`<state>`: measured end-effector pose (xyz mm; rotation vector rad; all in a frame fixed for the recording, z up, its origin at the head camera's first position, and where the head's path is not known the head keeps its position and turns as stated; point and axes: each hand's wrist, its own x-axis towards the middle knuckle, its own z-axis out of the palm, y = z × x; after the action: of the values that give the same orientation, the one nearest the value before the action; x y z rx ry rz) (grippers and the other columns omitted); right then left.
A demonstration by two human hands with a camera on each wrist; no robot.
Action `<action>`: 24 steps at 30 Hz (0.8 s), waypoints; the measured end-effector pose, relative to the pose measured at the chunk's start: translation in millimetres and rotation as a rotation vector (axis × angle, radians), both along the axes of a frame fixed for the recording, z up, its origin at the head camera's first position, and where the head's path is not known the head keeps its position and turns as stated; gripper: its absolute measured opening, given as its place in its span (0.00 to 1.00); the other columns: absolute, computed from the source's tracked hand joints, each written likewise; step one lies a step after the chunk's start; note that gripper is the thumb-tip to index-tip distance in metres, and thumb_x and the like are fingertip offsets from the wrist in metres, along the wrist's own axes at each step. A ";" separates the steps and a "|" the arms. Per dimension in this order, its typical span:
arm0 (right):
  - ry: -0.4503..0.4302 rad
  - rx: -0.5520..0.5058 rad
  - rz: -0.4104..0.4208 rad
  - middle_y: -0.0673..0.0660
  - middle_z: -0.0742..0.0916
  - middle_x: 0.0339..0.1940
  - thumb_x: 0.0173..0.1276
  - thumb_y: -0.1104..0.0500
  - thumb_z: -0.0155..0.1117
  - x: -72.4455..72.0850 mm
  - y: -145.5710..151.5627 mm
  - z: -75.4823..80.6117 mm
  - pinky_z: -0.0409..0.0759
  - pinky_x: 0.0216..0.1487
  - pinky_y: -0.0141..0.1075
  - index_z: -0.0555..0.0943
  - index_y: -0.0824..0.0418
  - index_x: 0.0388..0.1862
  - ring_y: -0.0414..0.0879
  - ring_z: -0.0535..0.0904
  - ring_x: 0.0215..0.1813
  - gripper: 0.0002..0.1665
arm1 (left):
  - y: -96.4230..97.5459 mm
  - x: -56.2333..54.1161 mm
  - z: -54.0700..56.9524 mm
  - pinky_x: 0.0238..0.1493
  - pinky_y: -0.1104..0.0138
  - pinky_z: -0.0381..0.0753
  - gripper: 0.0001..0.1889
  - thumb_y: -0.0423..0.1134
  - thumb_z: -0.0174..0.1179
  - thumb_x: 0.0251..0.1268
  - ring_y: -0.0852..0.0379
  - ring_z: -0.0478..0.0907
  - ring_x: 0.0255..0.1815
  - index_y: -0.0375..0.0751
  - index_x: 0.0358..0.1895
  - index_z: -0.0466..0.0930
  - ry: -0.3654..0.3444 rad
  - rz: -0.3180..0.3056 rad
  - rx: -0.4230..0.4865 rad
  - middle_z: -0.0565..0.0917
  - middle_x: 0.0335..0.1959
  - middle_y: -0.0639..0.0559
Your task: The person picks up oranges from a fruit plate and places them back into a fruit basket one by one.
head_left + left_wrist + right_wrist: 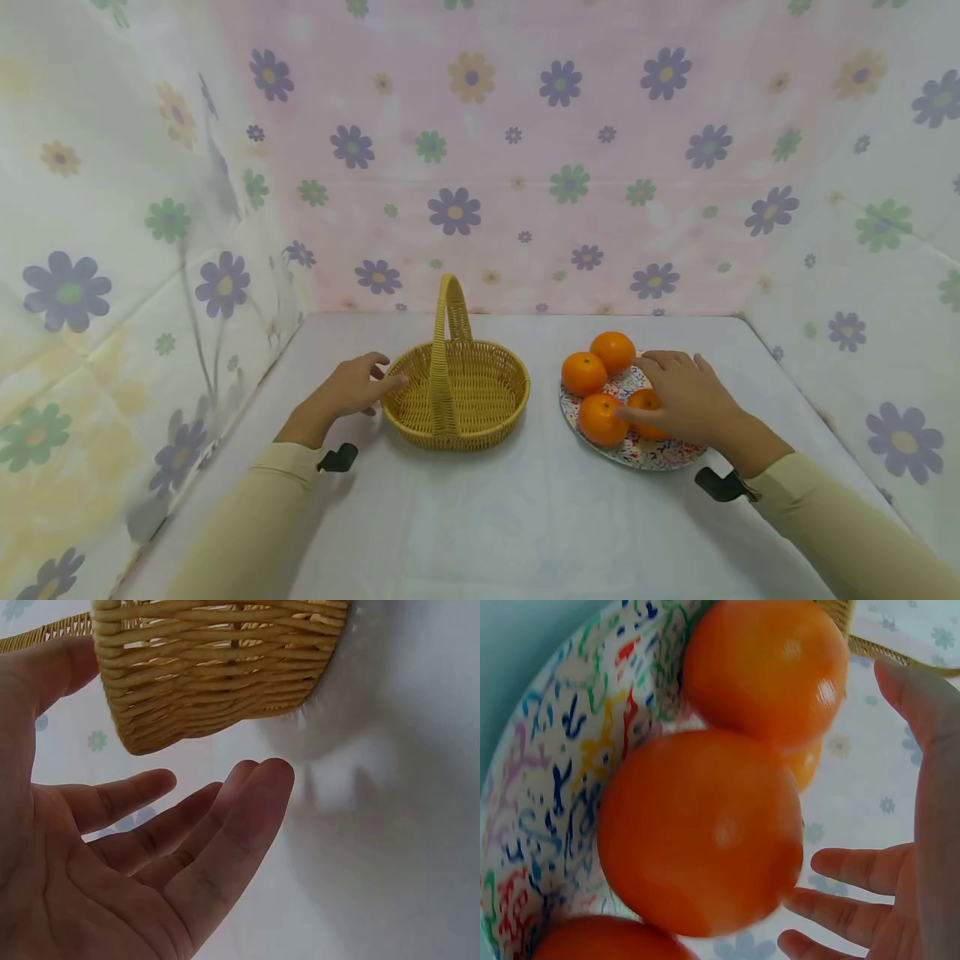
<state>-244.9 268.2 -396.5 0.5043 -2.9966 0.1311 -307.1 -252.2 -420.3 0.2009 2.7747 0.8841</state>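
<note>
A yellow wicker basket (418, 432) with a tall arched handle stands left of centre on the table. My left hand (352, 387) is at its left side, thumb over the rim; in the left wrist view the fingers (255, 802) spread below the woven wall, apart from it. Whether the thumb touches the rim I cannot tell. To the right, a speckled plate (637, 455) bears several oranges (602, 419). Above the plate's right side is my right hand (686, 396), fingers spread, its thumb across the view of one orange (643, 399). Fingertips come close to an orange (701, 832) in the right wrist view.
A white cloth covers the table (480, 525). Flower-printed curtains stand behind (517, 108) and along both sides. Between basket and plate lies a strip of bare cloth. Dark wrist-worn devices (339, 457) sit below each hand.
</note>
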 end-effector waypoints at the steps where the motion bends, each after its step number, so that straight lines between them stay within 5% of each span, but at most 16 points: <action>1: 0.000 -0.003 0.009 0.68 0.75 0.73 0.59 0.15 0.57 -0.3 -2.0 -1.2 0.52 0.72 0.79 0.72 0.62 0.74 0.70 0.67 0.74 0.63 | 0.5 -0.1 -0.9 0.37 0.59 0.90 0.44 0.66 0.59 0.71 0.52 0.88 0.33 0.34 0.75 0.63 -0.009 0.012 0.019 0.74 0.67 0.28; 9: -0.008 -0.026 0.035 0.61 0.82 0.67 0.55 0.13 0.57 -2.7 -13.1 -12.0 0.53 0.72 0.79 0.78 0.56 0.68 0.68 0.71 0.70 0.59 | 1.3 -2.0 -7.4 0.38 0.61 0.91 0.41 0.60 0.63 0.70 0.41 0.84 0.55 0.29 0.71 0.66 -0.079 0.086 0.174 0.73 0.68 0.27; 24: 0.003 -0.065 0.062 0.52 0.88 0.57 0.48 0.17 0.70 -4.5 -21.3 -23.8 0.52 0.73 0.78 0.83 0.54 0.62 0.59 0.78 0.63 0.55 | -1.6 -3.9 -17.3 0.51 0.53 0.90 0.35 0.45 0.65 0.70 0.45 0.85 0.54 0.31 0.73 0.66 -0.238 0.170 0.499 0.78 0.64 0.33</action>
<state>-249.5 246.9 -420.4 0.5904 -2.9638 0.2310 -311.0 -253.8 -437.6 -0.0610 2.3346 1.5247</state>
